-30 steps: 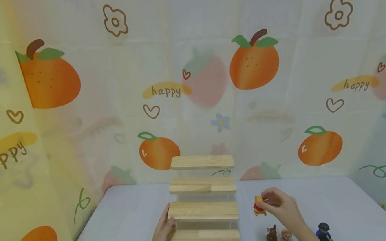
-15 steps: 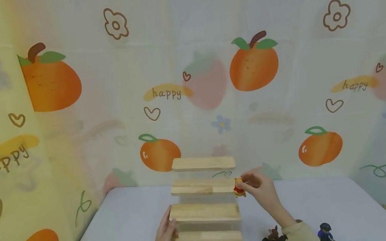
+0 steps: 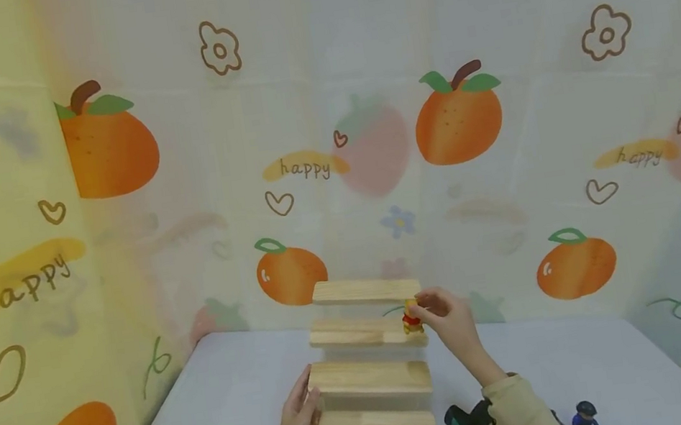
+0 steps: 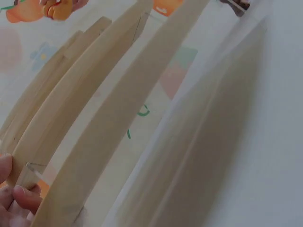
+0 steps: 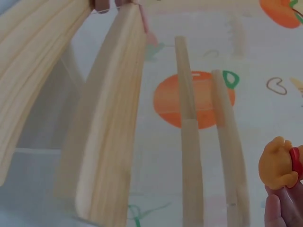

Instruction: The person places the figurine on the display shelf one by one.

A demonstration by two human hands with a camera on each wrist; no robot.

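Note:
A four-step wooden display stand (image 3: 371,380) stands on the white table, its pale boards rising toward the back. My left hand (image 3: 295,413) grips the left end of the second board from the front; its fingers (image 4: 29,198) curl at that end in the left wrist view. Between thumb and fingers, my right hand (image 3: 454,320) pinches a small yellow bear figurine (image 3: 411,319) in a red shirt. In the head view the bear is upright and overlaps the right end of the third board. The right wrist view shows the bear's rounded underside (image 5: 275,165).
A small figurine in dark blue with a cap (image 3: 584,419) stands on the table (image 3: 603,357) at the right. A black device (image 3: 468,421) shows beside the right sleeve (image 3: 525,408). Behind the stand hangs a fruit-patterned sheet (image 3: 349,44).
My right hand has carried the bear left and back, from above the table beside the stand to the third board's right end. The sleeve now hides other figurines. My left hand keeps its grip.

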